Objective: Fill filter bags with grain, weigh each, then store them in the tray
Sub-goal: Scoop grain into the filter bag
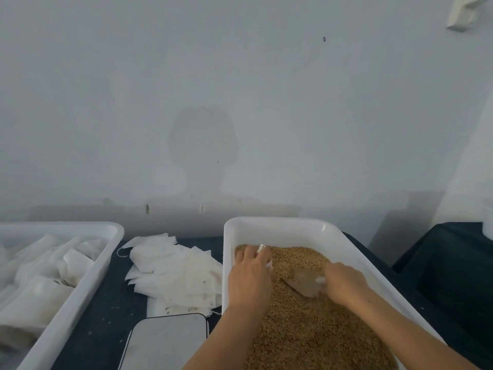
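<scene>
scale (pixel 166 340) at bottom centre, ready for weighing. lower right, a bin (pixel 280 225) of grain (pixel 306 329): right hand (pixel 344 284) grips a scoop (pixel 305 285) to load grain, left hand (pixel 249 276) pinches a bag (pixel 262 249) beside it. empty bags (pixel 173 271) lie centre; filled ones sit in the tray (pixel 80 295) at left.

Both hands work over the white tub (pixel 277 225) of brown grain (pixel 306 332). The left hand (pixel 249 276) grips a white filter bag (pixel 262 249) at the grain's far edge; the right hand (pixel 344 283) holds a clear scoop (pixel 304 283) lying in the grain. Left of the tub lie a loose pile of empty filter bags (pixel 173 271), a scale (pixel 165 340), and a white tray (pixel 88 279) of filled bags (pixel 45 279).
</scene>
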A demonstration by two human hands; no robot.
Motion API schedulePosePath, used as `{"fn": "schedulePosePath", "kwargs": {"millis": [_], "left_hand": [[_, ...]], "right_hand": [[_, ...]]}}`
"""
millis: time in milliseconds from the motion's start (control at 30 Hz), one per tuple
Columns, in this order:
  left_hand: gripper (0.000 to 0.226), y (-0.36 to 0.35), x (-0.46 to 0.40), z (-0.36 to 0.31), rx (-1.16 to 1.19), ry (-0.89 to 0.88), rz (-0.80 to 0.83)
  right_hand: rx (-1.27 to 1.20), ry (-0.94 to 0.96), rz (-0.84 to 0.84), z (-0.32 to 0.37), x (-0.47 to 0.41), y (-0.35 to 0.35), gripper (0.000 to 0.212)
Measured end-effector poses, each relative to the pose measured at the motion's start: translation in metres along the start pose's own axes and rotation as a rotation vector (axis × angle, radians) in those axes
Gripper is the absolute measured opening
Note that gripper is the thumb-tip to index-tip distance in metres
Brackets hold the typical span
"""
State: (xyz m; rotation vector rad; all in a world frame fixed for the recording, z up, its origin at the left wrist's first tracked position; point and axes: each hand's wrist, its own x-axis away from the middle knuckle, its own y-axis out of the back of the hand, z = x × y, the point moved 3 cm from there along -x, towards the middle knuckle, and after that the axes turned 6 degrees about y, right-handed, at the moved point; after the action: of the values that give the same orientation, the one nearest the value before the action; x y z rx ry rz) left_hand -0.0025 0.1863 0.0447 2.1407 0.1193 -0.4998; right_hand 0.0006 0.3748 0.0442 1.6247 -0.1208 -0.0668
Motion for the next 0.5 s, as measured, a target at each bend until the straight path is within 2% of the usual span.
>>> {"fn": "schedulePosePath", "kwargs": {"millis": [133, 233, 333, 400, 500], "left_hand": [[0.039, -0.006, -0.001, 0.002, -0.086, -0.061, 0.053], [0.044, -0.006, -0.005, 0.005, -0.012, -0.011, 0.024], [0.028, -0.008, -0.010, 0.007, 0.021, -0.017, 0.046], [0.013, -0.012, -0.014, 0.007, 0.036, -0.043, 0.084], [0.008, -0.018, -0.015, 0.006, 0.046, -0.104, 0.144]], "right_hand": [[-0.225, 0.037, -0.027, 0.000, -0.011, -0.021, 0.017], [-0.330, 0.077, -0.068, -0.001, -0.012, -0.020, 0.012], [-0.476, 0.059, -0.141, -0.011, -0.004, 0.001, 0.025], [-0.565, 0.046, -0.134, -0.020, 0.008, 0.025, 0.022], [-0.503, 0.097, -0.078, -0.035, 0.027, 0.065, 0.014]]}}
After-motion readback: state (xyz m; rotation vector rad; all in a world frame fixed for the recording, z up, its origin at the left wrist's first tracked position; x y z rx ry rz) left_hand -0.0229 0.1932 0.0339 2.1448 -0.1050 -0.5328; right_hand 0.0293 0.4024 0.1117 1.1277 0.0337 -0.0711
